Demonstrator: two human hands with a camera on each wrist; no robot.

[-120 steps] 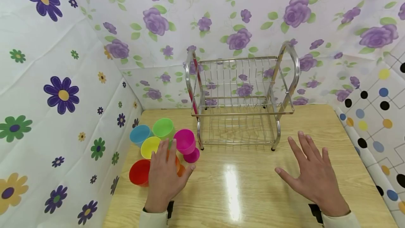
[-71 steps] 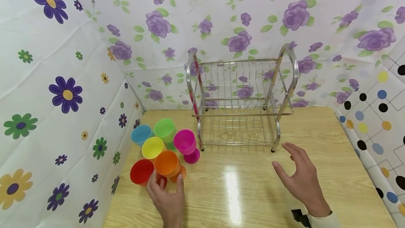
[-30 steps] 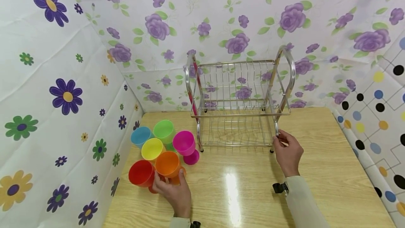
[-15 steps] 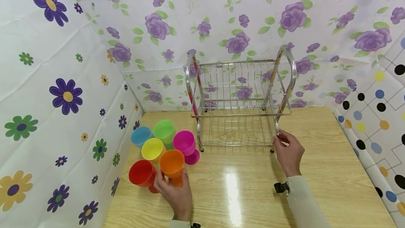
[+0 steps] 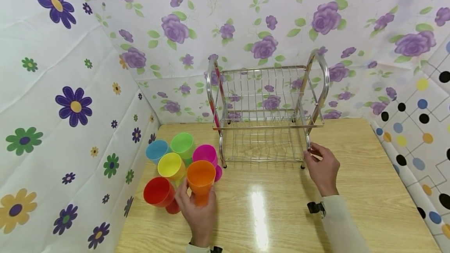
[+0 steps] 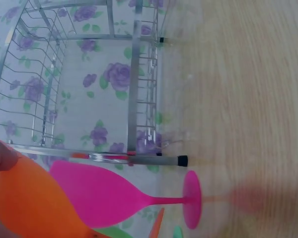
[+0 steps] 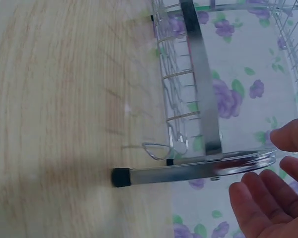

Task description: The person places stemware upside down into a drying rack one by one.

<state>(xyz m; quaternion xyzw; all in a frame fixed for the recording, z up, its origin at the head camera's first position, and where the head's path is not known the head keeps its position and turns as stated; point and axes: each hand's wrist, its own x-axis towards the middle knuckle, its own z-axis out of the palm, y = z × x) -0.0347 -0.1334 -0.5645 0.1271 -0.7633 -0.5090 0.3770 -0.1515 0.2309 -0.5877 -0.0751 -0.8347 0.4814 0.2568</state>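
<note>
My left hand (image 5: 199, 220) grips an orange plastic goblet (image 5: 201, 177) around its lower bowl and stem, the bowl mouth facing up. In the head view its rim overlaps the pink goblet (image 5: 205, 154) behind. The left wrist view shows that pink goblet (image 6: 97, 193) upright on its foot, beside the orange bowl (image 6: 32, 198). Over on the right, my right hand (image 5: 323, 170) pinches the front right leg (image 5: 308, 142) of a two-tier metal dish rack (image 5: 267, 127). Thumb and fingertips (image 7: 251, 198) close around that tube in the right wrist view.
A red goblet (image 5: 158, 192), a yellow one (image 5: 171, 166), a green one (image 5: 182, 145) and a blue one (image 5: 156, 150) cluster left of the rack. Flowered cloth (image 5: 225, 7) hangs behind the wooden table (image 5: 281, 214), with patterned cloths at both sides.
My left hand took hold of the orange goblet and has brought it up and right, away from the red one. My right hand moved in to the rack leg and has stayed there.
</note>
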